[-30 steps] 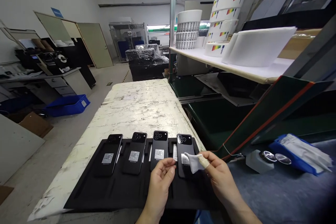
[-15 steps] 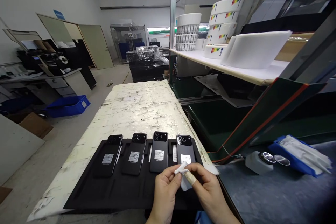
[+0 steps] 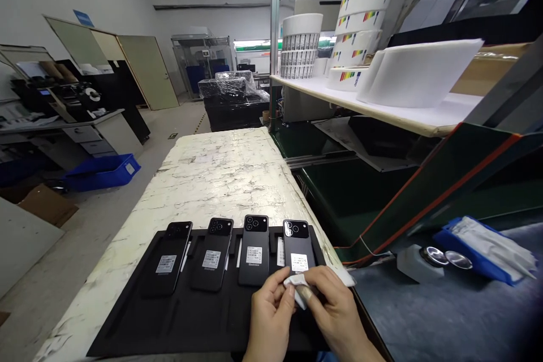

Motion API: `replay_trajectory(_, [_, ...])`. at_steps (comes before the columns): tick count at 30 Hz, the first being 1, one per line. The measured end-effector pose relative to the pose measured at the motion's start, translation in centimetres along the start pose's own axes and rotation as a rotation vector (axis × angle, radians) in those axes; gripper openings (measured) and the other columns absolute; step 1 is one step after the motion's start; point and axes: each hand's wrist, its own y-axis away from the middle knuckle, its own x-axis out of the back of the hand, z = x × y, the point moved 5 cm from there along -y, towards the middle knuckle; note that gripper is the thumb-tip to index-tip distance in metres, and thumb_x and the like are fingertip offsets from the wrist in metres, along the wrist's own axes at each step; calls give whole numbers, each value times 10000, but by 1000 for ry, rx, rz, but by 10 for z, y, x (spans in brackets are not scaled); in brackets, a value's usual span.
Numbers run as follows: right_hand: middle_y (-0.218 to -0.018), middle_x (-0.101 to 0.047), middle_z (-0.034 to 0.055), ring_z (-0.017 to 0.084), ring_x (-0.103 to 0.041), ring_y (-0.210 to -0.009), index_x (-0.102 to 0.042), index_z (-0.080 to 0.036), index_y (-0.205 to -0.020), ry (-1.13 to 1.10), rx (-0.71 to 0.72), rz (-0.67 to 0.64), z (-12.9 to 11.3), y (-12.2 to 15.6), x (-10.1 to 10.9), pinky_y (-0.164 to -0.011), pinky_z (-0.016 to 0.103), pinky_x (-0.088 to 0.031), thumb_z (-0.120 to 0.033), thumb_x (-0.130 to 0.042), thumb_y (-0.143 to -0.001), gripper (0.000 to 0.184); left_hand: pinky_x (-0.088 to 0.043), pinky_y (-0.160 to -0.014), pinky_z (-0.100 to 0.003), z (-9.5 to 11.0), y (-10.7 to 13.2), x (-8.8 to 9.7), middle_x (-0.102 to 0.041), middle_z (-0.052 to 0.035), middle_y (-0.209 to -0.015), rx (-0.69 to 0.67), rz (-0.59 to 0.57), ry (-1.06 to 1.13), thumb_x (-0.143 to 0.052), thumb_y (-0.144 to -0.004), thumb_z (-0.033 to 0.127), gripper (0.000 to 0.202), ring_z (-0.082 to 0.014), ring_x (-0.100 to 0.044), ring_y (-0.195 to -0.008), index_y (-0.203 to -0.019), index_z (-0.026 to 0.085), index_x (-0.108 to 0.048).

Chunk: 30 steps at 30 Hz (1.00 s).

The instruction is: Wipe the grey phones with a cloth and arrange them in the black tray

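Note:
My left hand (image 3: 270,312) and my right hand (image 3: 338,306) are together over the front right of a black tray (image 3: 139,322), both pinching a small white wiping cloth (image 3: 296,281). A tan covering wraps my right thumb. Just beyond my fingers lies a black smartphone (image 3: 298,243), back up, with a white label and camera lenses; its lower end is hidden by my hands. Several similar phones lie in a row to the left, among them one phone (image 3: 253,251) beside my left hand, another phone (image 3: 212,254) further left, and a tilted phone (image 3: 167,260) at the end.
The tray rests on a worn, cream-covered table (image 3: 224,169). To the right a shelf (image 3: 382,110) bears label rolls (image 3: 301,39) and a big white roll (image 3: 407,76). A white pump bottle (image 3: 418,264) and a blue bin (image 3: 483,249) of white cloths stand at lower right.
My fingers have shifted on the cloth, which now looks more folded and bunched, with less hanging below. My view has turned slightly; the phones remain in the same row.

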Motion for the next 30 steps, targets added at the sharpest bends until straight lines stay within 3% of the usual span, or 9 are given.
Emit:
replay_trajectory(4, [-921,-686,56,239,-601,-834,-660,-262,-1057,239,238,-10,-7,-1,-1,-779,402,-451,-165,-589,-881,213,-497,-742,-281,0,-3,2,-604,-31,-728,-22,-52,-10,-640,-866,586,737,-156,-565,-718,-1404,107,-483])
replay_trajectory(8, [-966,-678,67,249,-604,-877,-639,-254,-1092,258,270,-62,-3,-7,-5,-798,423,-470,-175,-598,-878,231,-502,-726,-265,-5,-7,2,-631,-44,-772,-47,-71,-8,-584,-897,595,752,-158,-583,-730,-1459,125,-413])
replay_trajectory(11, [-925,-669,63,223,-615,-840,-652,-253,-1064,177,218,-73,12,-18,1,-731,364,-502,-155,-561,-904,208,-541,-786,-294,-9,-6,2,-703,-119,-954,-104,-76,-108,-563,-905,583,726,-205,-655,-827,-1458,133,-421])
replay_trajectory(15, [-943,-672,68,225,-636,-873,-677,-249,-1017,129,63,-50,40,-46,23,-757,348,-524,-224,-581,-928,133,-515,-972,-328,-7,-2,5,-668,-122,-1226,-381,-44,-491,-535,-933,339,535,-241,-663,-1062,-1450,234,-446])
replay_trajectory(20, [-966,-705,71,236,-649,-889,-692,-255,-1037,144,64,-12,52,-92,28,-779,372,-529,-247,-600,-924,145,-559,-879,-284,1,-4,2,-704,-116,-1129,-833,-116,-815,-411,-959,260,520,-212,-691,-993,-1472,180,-385])
replay_trajectory(23, [-920,-728,64,221,-648,-825,-690,-257,-1101,163,150,-99,49,-112,6,-739,364,-535,-218,-576,-927,212,-571,-870,-313,0,-6,-7,-728,-124,-1073,-1049,-176,-1021,-373,-1000,376,477,-234,-696,-996,-1384,121,-497])
replay_trajectory(25, [-899,-732,65,214,-634,-797,-675,-251,-1167,185,203,-163,49,-121,-9,-715,353,-534,-191,-551,-930,274,-550,-935,-333,-7,-5,-15,-747,-73,-1039,-1142,-151,-1142,-456,-987,344,337,-229,-696,-1009,-1223,174,-627])
replay_trajectory(27, [-888,-734,66,213,-617,-787,-658,-246,-1213,217,244,-214,49,-125,-17,-708,350,-528,-159,-521,-931,325,-502,-1021,-389,-14,-4,-23,-761,-10,-980,-1170,-18,-1164,-529,-948,244,179,-226,-706,-985,-1034,238,-686])
replay_trajectory(30, [-871,-743,58,212,-598,-759,-657,-248,-1217,277,270,-255,51,-123,-17,-686,347,-510,-141,-514,-932,336,-403,-1113,-491,-24,-1,-33,-762,24,-951,-1137,157,-1114,-557,-924,242,135,-256,-712,-961,-875,263,-681])
